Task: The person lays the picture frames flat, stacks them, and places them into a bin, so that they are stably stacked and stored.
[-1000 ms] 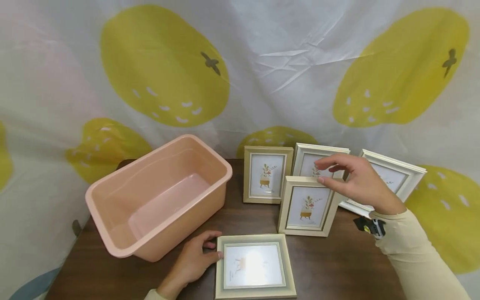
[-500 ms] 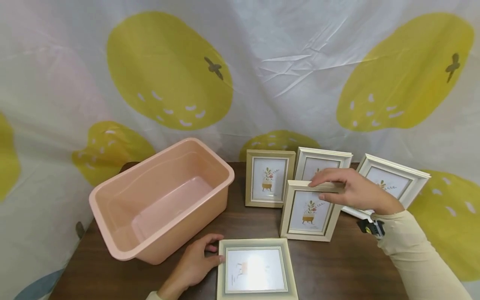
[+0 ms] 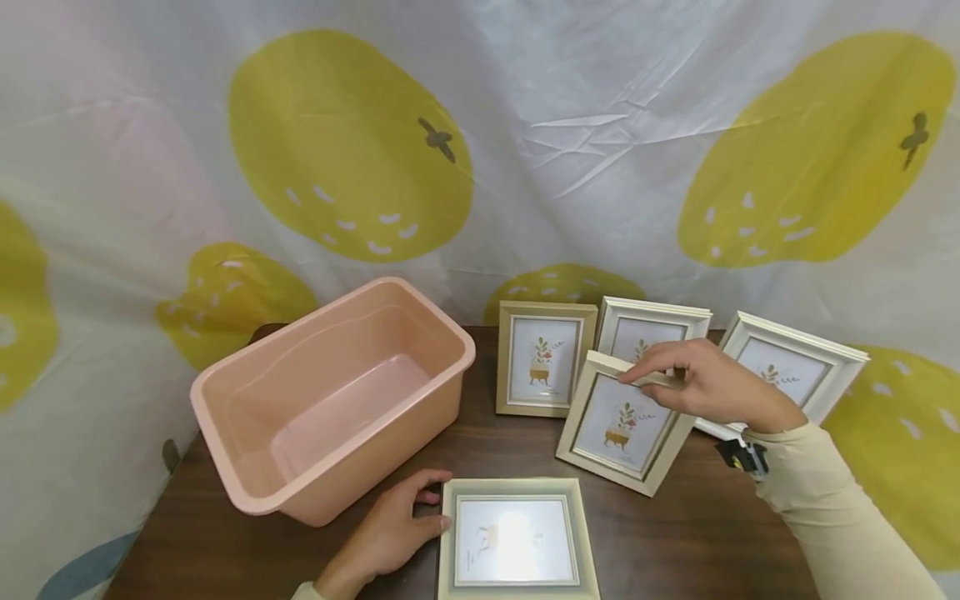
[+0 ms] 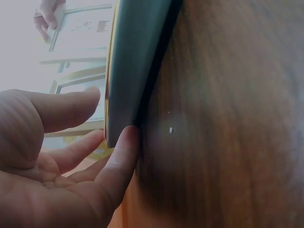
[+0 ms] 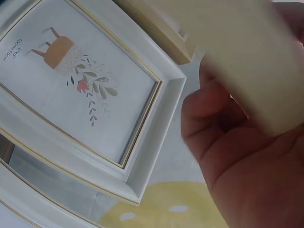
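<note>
My right hand [image 3: 716, 379] pinches the upper edge of a cream picture frame [image 3: 595, 360], thumb in front and fingers behind; the frame leans sideways. In the right wrist view, the held frame [image 5: 266, 71] appears blurred against the hand. My left hand [image 3: 393, 523] touches the left side of another picture frame [image 3: 447, 550], which lies flat with glare on its glass. In the left wrist view, a fingertip [image 4: 127, 137] meets that frame's lower edge, and the thumb and fingers are loosely bent around its corner.
A pink plastic tub [image 3: 375, 417] stands on the left of the dark wooden table [image 3: 720, 533]. Behind the held frame stand a tan picture frame [image 3: 504, 367] and two white frames, one centre [image 3: 611, 321] and one right [image 3: 832, 387]. A lemon-patterned curtain [image 3: 570, 192] hangs behind.
The cream frame has gone from standing straight to tilted clockwise, its lower right corner lower in view. My right fingers have closed on its top edge. The left hand stays beside the flat frame.
</note>
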The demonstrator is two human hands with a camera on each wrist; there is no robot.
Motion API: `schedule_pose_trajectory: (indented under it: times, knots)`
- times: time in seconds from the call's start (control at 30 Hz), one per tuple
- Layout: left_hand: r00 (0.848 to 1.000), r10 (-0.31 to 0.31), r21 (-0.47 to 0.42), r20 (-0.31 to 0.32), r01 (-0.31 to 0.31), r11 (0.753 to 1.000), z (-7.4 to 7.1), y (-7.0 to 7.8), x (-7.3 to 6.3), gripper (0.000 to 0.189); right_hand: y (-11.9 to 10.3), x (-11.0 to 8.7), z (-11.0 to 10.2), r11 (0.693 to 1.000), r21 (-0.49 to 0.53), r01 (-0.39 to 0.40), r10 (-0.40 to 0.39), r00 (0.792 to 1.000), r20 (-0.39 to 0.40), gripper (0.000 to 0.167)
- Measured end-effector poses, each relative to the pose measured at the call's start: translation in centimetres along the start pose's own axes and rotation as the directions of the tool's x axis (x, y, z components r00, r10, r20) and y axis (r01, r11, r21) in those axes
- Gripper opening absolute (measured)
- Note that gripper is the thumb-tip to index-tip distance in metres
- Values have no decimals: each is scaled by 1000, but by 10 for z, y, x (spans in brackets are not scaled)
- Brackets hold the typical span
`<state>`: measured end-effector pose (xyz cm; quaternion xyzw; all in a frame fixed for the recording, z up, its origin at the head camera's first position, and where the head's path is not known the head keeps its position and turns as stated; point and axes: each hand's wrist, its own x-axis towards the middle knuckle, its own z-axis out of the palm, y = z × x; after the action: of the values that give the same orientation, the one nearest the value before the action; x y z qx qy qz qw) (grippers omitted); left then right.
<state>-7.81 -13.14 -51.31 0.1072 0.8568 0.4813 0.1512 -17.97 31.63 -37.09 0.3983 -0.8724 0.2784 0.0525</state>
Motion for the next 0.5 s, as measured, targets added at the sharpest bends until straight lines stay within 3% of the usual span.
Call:
schedule_pose_trajectory:
  times: [0.2,0.5]
  knots:
    - [1000,10,2,23,-10,1000,-1,3,-2,55,-1,-1,-1,997,1,-79,79,997,-6,41]
    - [999,33,14,26,-33,999,-4,4,-4,54,-9,-9,-1,993,19,-121,122,987,-103,38]
